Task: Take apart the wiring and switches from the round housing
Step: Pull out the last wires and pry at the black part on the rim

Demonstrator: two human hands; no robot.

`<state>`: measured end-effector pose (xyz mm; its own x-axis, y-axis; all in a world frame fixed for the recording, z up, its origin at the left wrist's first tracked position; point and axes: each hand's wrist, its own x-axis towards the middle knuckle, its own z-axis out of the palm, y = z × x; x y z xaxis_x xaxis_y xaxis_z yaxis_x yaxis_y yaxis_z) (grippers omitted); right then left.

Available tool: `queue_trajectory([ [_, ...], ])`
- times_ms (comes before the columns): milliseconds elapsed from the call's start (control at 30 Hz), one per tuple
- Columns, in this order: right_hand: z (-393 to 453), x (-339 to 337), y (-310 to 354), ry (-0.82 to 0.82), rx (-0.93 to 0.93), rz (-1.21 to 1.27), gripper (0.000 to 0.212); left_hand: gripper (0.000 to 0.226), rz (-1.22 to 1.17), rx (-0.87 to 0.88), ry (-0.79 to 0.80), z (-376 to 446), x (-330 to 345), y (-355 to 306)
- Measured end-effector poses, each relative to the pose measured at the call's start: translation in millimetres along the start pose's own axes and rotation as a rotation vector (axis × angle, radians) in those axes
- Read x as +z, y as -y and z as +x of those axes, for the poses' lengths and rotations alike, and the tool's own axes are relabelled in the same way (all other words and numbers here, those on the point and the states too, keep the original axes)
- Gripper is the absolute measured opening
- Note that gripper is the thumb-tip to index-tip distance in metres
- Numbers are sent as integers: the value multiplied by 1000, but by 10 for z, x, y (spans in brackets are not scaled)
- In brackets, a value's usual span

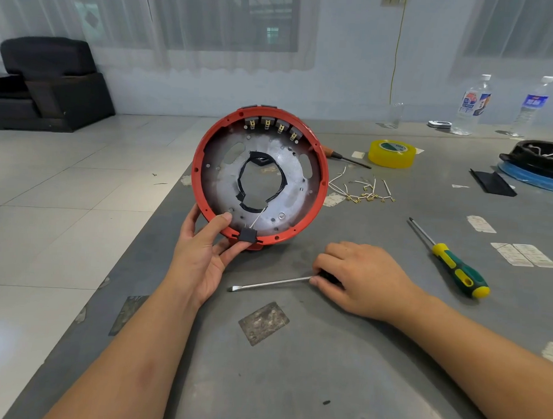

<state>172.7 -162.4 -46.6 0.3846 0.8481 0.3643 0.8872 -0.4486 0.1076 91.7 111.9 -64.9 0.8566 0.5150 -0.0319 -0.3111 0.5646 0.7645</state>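
The red housing (pixel 260 175) is held upright on the surface (pixel 325 356) by the left hand (pixel 202 250). Right of it, a flat screwdriver (pixel 271 284) is gripped by the right hand (pixel 361 278); loose wires (pixel 362 189) lie behind.

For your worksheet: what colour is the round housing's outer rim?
Red-orange, seen in the head view: round housing's plastic rim.

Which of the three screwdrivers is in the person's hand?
The flat-blade screwdriver, gripped by the right hand. The green-yellow screwdriver and orange-handled screwdriver lie untouched.
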Motion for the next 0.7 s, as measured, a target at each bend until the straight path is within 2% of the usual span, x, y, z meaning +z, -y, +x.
queue_trajectory([
  [200, -26, 18, 62, -20, 17, -10, 33, 78, 16, 3, 3, -22, 5, -4],
  [333, -7, -39, 71, 2, 50, -4, 45, 75, 18, 0, 3, -35, 22, -6],
  [400, 54, -103, 86, -38, 68, 37, 48, 75, 23, -3, -5, -41, 32, -9],
  [500, 270, -234, 118, -168, 76, 108, 38, 75, 31, 0, -11, -58, 57, -13],
  [600, 614, -340, 159, -264, 21, 86, 19, 74, 37, 4, -13, -74, 74, -16],
  [700, 961, -382, 174, -222, -6, -16, 15, 71, 53, 2, -17, -84, 89, -17],
])
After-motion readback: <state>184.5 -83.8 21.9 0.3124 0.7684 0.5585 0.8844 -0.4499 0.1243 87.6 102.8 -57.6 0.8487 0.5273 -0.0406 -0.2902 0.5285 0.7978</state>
